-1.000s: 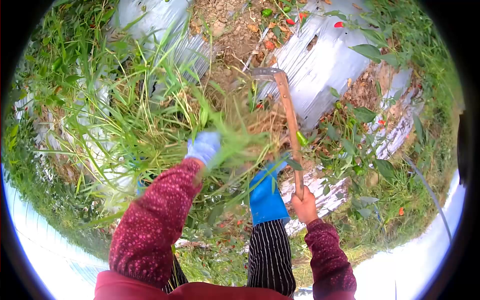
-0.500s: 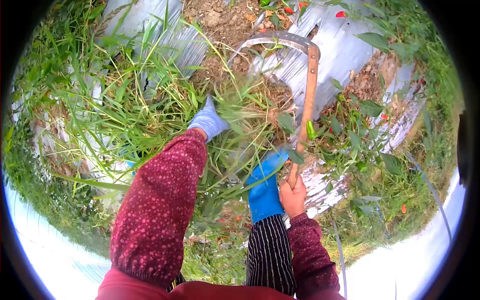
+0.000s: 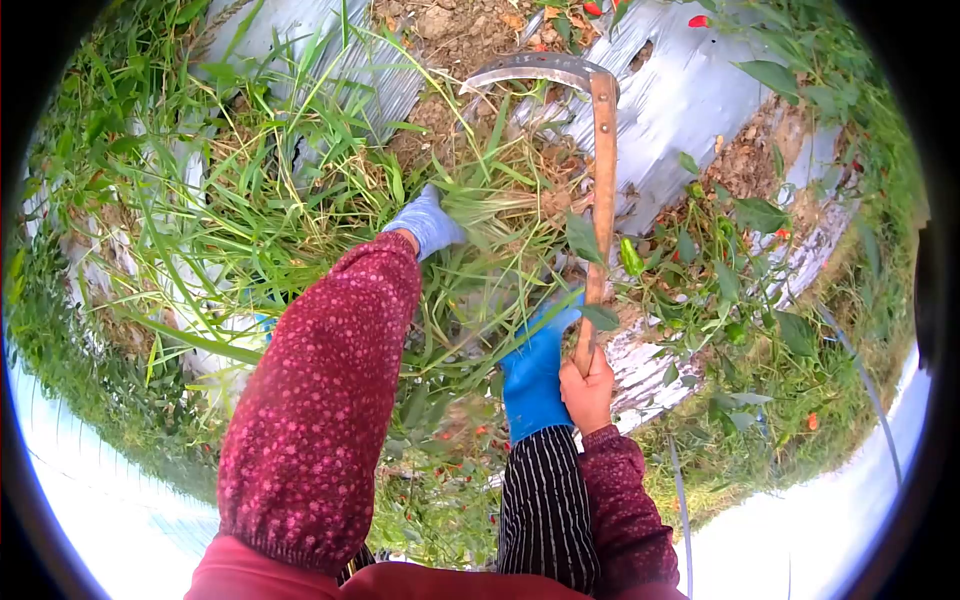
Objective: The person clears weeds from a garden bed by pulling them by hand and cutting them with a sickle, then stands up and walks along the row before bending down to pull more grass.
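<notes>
My left hand [image 3: 428,222], in a pale blue glove, is closed around a bunch of long green grass [image 3: 500,205] at the centre. Bare and without a glove, my right hand [image 3: 588,388] grips the lower end of a wooden handle. That handle belongs to a sickle [image 3: 604,180], whose curved metal blade [image 3: 530,68] points left above the grass, apart from it. Just left of my right hand is a blue boot [image 3: 535,380], its toe partly under grass blades.
Silvery plastic sheeting [image 3: 690,100] covers ground at the upper right. Pepper plants [image 3: 720,270] with a green pepper [image 3: 631,257] stand right of the handle. Bare soil [image 3: 440,30] shows at the top. A thin grey hose [image 3: 865,375] runs at the far right.
The sickle's blade and upper handle have swung left, and the handle is now more upright. My left hand has moved slightly right, still on the grass. The view has shifted a little.
</notes>
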The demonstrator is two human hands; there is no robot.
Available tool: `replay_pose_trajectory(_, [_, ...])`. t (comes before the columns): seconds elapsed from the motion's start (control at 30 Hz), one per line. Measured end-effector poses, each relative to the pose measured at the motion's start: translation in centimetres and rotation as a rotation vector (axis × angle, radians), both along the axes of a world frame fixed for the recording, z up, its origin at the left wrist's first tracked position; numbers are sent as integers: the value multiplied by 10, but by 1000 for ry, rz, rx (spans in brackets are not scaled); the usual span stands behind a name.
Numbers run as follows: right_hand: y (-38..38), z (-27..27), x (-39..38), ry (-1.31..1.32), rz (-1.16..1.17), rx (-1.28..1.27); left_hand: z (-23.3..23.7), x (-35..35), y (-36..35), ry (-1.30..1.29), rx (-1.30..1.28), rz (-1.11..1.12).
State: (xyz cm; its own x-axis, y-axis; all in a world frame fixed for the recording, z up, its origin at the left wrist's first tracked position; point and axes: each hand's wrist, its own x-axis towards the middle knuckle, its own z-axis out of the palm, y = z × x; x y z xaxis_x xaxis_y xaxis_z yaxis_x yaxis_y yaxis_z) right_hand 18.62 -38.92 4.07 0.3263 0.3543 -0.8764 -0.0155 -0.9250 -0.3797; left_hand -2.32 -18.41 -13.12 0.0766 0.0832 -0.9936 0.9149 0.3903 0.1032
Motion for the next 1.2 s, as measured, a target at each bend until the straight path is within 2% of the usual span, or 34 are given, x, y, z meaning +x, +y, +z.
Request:
replay_pose_trajectory(0.2, [-5, -3, 0, -30, 3, -19, -4, -2, 10, -39, -44, 15])
replay_pose_trajectory(0.27, [-6, -7, 0, -51, 66, 61, 3, -2, 6, -50, 117, 95])
replay_pose_trajectory(0.4, [3, 2, -3, -26, 18, -29, -11, -2, 6, 15, 114, 75])
replay_pose_trajectory(0.47, [3, 2, -2, 0, -6, -54, -25, -5, 10, -75, -31, -75])
replay_pose_trajectory(0.63, [-6, -5, -3, -24, 76, 28, -30, -12, 11, -137, -90, -125])
replay_pose_trajectory(0.7, [-9, -1, 0, -26, 80, 18, -32, -15, 15, -165, -202, -151])
replay_pose_trajectory(0.73, [-7, -2, 1, -22, 83, 21, -41, -15, 12, -357, -109, -463])
replay_pose_trajectory(0.77, [-4, -6, -3, -11, 81, 29, -49, -22, 13, -343, -96, -469])
replay_pose_trajectory(0.87, [-3, -3, -4, -16, 70, -6, -25, -14, 13, -101, -91, -173])
replay_pose_trajectory(1.0, [-2, -7, -2, 10, 101, -86, -21, -13, 9, -86, 72, -327])
replay_pose_trajectory(1.03, [-1, -6, 0, 12, 102, -88, -22, -15, 6, -84, 69, -326])
replay_pose_trajectory(1.1, [5, -8, 5, -33, 295, -26, -15, -19, 6, -38, 132, -285])
replay_pose_trajectory(1.2, [11, -13, 15, 12, 255, -55, 6, -23, 21, 62, 182, -293])
